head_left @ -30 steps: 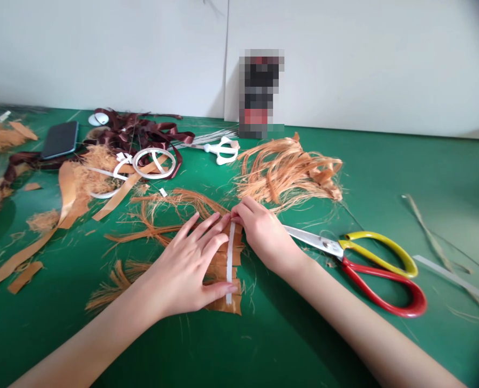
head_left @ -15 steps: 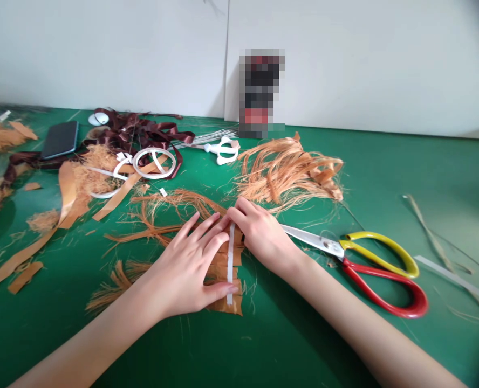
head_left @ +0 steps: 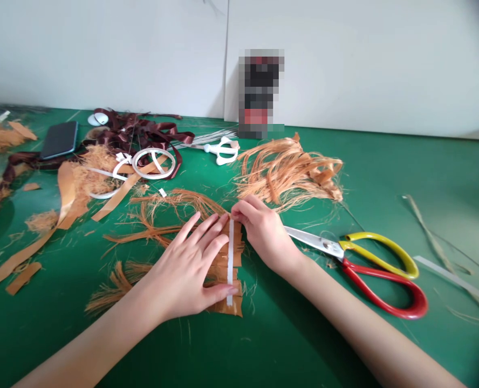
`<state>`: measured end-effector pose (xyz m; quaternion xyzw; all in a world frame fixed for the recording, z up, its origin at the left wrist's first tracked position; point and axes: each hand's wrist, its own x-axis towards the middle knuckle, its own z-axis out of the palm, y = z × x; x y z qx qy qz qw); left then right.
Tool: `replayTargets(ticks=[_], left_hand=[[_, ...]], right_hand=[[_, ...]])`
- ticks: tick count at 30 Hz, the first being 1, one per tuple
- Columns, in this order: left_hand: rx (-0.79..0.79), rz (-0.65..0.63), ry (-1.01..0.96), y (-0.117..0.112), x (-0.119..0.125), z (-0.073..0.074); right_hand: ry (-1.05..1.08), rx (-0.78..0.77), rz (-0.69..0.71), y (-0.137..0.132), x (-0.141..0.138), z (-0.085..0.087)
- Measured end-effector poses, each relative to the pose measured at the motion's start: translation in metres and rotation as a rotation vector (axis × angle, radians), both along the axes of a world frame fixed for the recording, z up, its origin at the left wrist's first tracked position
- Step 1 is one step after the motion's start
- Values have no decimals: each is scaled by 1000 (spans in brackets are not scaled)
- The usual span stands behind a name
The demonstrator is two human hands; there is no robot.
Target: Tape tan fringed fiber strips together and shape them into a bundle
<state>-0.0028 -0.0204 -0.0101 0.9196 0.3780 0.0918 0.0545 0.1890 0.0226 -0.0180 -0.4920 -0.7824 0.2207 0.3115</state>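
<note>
Brown ribbon pieces (head_left: 234,272) with frayed, fringed ends lie side by side in front of me, crossed by a narrow strip of white tape (head_left: 230,253). My left hand (head_left: 189,264) rests flat on them with fingers spread, its thumb on the lower part of the tape. At the far end of the tape, my right hand (head_left: 259,229) is closed, thumb and fingertips pinched together. What sits in that pinch is too small to make out. Frayed brown threads (head_left: 150,233) stick out beyond my left fingers.
Large scissors (head_left: 379,269) with yellow and red handles lie right of my right hand. A fringed tan bundle (head_left: 288,170) lies beyond it. White scissors (head_left: 223,151), a tape roll (head_left: 154,163), dark brown ribbon (head_left: 142,129) and a phone (head_left: 60,140) are farther back. A blurred box (head_left: 259,94) stands by the wall.
My right hand has drawn slightly to the right, away from the left fingertips, and more of the tape's far end shows. The left hand stays in place.
</note>
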Motion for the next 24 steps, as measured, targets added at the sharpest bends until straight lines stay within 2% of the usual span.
replayTargets(ticks=[3, 9, 14, 17, 24], left_hand=[[4, -2, 11, 0, 0, -1], [-15, 10, 21, 1, -1, -1], [-21, 19, 43, 1, 0, -2], [-2, 5, 56, 1, 0, -3], [11, 1, 64, 2, 0, -3]], right_hand=[[-37, 19, 33, -1, 1, 1], [-230, 184, 68, -3, 2, 0], [-84, 189, -10, -4, 2, -2], [-65, 222, 30, -5, 3, 0], [-385, 448, 96, -7, 4, 5]])
